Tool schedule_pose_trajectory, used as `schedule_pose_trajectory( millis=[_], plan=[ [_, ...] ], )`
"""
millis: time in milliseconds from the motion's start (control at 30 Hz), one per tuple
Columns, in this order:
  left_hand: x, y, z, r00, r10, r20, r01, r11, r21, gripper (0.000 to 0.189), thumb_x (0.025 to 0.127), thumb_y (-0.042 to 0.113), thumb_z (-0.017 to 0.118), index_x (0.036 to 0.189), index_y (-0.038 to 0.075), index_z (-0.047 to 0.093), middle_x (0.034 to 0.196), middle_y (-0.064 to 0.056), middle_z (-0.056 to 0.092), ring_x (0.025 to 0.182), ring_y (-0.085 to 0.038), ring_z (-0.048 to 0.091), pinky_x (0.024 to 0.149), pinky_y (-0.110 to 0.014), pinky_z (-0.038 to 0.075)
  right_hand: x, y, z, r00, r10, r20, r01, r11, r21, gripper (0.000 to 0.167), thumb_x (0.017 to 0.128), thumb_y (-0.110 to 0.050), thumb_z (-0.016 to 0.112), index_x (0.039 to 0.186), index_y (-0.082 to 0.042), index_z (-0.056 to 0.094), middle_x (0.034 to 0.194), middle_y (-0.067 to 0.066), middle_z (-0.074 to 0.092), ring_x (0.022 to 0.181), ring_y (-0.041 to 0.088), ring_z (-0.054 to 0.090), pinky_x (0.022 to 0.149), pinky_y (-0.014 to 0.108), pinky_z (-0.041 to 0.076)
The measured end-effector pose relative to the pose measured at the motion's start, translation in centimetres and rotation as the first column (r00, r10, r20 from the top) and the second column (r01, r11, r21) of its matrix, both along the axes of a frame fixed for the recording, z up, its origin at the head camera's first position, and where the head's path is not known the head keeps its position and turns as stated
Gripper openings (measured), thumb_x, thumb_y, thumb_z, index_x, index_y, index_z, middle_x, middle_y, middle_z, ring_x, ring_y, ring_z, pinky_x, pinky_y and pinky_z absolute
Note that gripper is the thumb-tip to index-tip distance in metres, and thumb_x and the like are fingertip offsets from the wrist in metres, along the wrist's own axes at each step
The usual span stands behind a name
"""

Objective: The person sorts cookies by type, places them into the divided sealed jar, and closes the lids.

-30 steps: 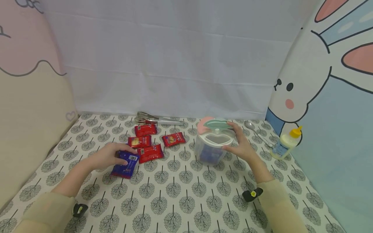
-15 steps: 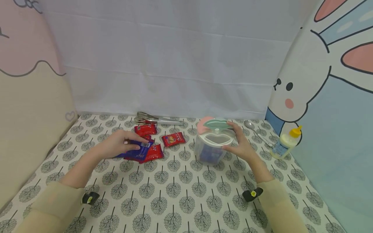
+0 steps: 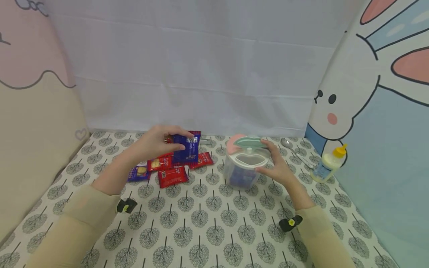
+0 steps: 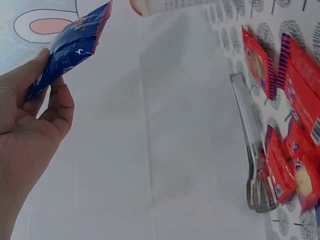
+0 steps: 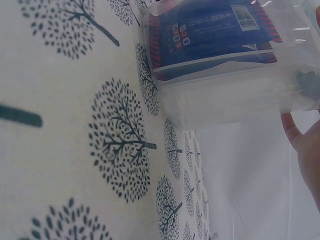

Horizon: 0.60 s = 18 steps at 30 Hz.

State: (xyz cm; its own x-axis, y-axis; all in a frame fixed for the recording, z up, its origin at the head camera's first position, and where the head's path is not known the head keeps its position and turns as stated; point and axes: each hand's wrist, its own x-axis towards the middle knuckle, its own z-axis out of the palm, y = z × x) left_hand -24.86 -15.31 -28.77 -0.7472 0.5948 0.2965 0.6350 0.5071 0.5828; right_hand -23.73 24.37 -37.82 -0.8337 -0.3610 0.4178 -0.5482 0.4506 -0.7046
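Blue packet (image 3: pixel 186 150), glossy crimped film, pinched in left hand (image 3: pixel 154 143), red packets (image 3: pixel 172 176) below that grip, clear plastic canister (image 3: pixel 231 171) rightward, right hand (image 3: pixel 279 167) curved round its rim

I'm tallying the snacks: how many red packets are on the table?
4: one red packet by the tongs, one beside the tabletop blue packet, one at the front, one nearest the tub. More may be hidden.

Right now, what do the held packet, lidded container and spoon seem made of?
Held blue packet: perhaps glossy plastic film, its surface catching light. Lidded container: likely smooth clear plastic; another packet shows through. Spoon: apparently polished metal, silvery with glints.
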Motion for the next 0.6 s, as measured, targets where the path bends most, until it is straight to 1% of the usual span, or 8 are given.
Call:
schedule_pose_trajectory(
  millis=[67,100,200,333,433,533,600],
  plan=[
    [-0.2,0.9,0.6,1.000,-0.012,0.016,0.011,1.000,0.018,0.037,0.086,0.017,0.069,0.122,0.024,0.063,0.125,-0.001,0.061,0.094,-0.015,0.062,0.074,-0.027,0.055,0.5,-0.4,0.6,1.000,0.001,0.005,-0.001,1.000,0.004,0.091,0.074,-0.022,0.079,0.143,-0.004,0.022,0.142,0.028,0.028,0.127,0.050,0.031,0.105,0.068,0.021],
    [-0.2,1.4,0.8,1.000,-0.012,0.023,0.011,1.000,0.025,0.039,0.086,0.018,0.069,0.123,0.024,0.062,0.127,-0.001,0.060,0.097,-0.015,0.063,0.077,-0.028,0.055,0.5,-0.4,0.7,1.000,0.001,0.008,-0.002,1.000,0.006,0.091,0.074,-0.023,0.079,0.143,-0.003,0.022,0.142,0.028,0.028,0.128,0.050,0.031,0.105,0.068,0.021],
    [-0.4,2.8,1.3,0.999,-0.039,0.034,0.037,0.998,0.055,0.043,0.085,0.016,0.070,0.126,0.023,0.060,0.127,-0.002,0.060,0.095,-0.015,0.065,0.077,-0.028,0.056,0.6,-0.6,0.8,1.000,0.007,0.012,-0.007,1.000,-0.004,0.091,0.073,-0.019,0.079,0.143,-0.002,0.022,0.143,0.029,0.029,0.128,0.050,0.030,0.105,0.069,0.020],
    [-0.7,4.6,1.6,0.997,-0.081,0.019,0.079,0.993,0.083,0.046,0.084,0.014,0.071,0.128,0.022,0.059,0.127,-0.001,0.059,0.090,-0.014,0.065,0.076,-0.028,0.055,0.5,-0.6,0.6,1.000,0.024,0.009,-0.024,1.000,-0.011,0.090,0.072,-0.007,0.076,0.143,-0.002,0.021,0.141,0.029,0.031,0.126,0.049,0.034,0.105,0.068,0.022],
    [-0.9,6.0,1.8,0.995,-0.104,-0.006,0.104,0.990,0.098,0.048,0.084,0.012,0.071,0.129,0.021,0.058,0.129,-0.001,0.058,0.089,-0.015,0.065,0.078,-0.028,0.055,0.4,-0.6,0.6,0.999,0.037,0.006,-0.037,0.999,-0.007,0.090,0.072,-0.004,0.076,0.143,-0.002,0.020,0.139,0.028,0.032,0.125,0.048,0.036,0.105,0.067,0.023],
    [-1.2,7.5,1.9,0.994,-0.105,-0.037,0.108,0.988,0.110,0.048,0.084,0.013,0.071,0.129,0.023,0.058,0.130,0.000,0.058,0.086,-0.013,0.066,0.077,-0.027,0.055,0.3,-0.6,0.6,0.999,0.037,0.002,-0.037,0.999,-0.007,0.090,0.071,-0.002,0.075,0.143,-0.002,0.020,0.139,0.028,0.032,0.124,0.048,0.036,0.105,0.067,0.023],
    [-1.4,8.6,1.7,0.991,-0.113,-0.065,0.120,0.985,0.127,0.047,0.084,0.012,0.071,0.127,0.023,0.059,0.129,0.001,0.058,0.089,-0.012,0.065,0.077,-0.025,0.055,0.3,-0.6,0.6,0.999,0.034,0.004,-0.034,0.999,-0.008,0.090,0.071,0.000,0.074,0.143,-0.002,0.021,0.139,0.028,0.033,0.125,0.048,0.036,0.106,0.067,0.022]
  ],
)
